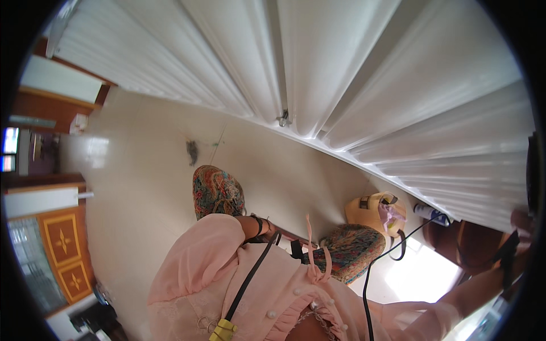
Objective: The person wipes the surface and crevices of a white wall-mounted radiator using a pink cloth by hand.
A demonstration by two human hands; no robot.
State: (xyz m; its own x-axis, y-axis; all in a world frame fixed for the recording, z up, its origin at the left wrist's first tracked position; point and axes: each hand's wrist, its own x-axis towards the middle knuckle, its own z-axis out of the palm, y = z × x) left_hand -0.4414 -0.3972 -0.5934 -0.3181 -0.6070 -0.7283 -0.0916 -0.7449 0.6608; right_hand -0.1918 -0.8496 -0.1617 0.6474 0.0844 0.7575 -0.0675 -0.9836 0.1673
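Note:
My left hand (266, 230), with a dark band at its wrist, rests low before my pink blouse (264, 277). Its fingers are mostly hidden, beside a dark red edge (294, 235). At the far right rim my right hand (522, 223) is dark and blurred; whether it holds anything is unclear. That arm reaches out past a black band at the wrist. A large white ribbed panel (251, 55) with a small metal bolt (283, 119) spans the upper view. Paisley-patterned cloth (218, 191) shows at two spots, apparently over my knees.
A tan bag (360, 209) with pink cloth inside stands near the panel's lower edge, by a can (426, 211). A black cable (367, 281) runs across at right. A grey clump (192, 152) lies on the pale floor (140, 170). Wooden cabinets (64, 238) stand left.

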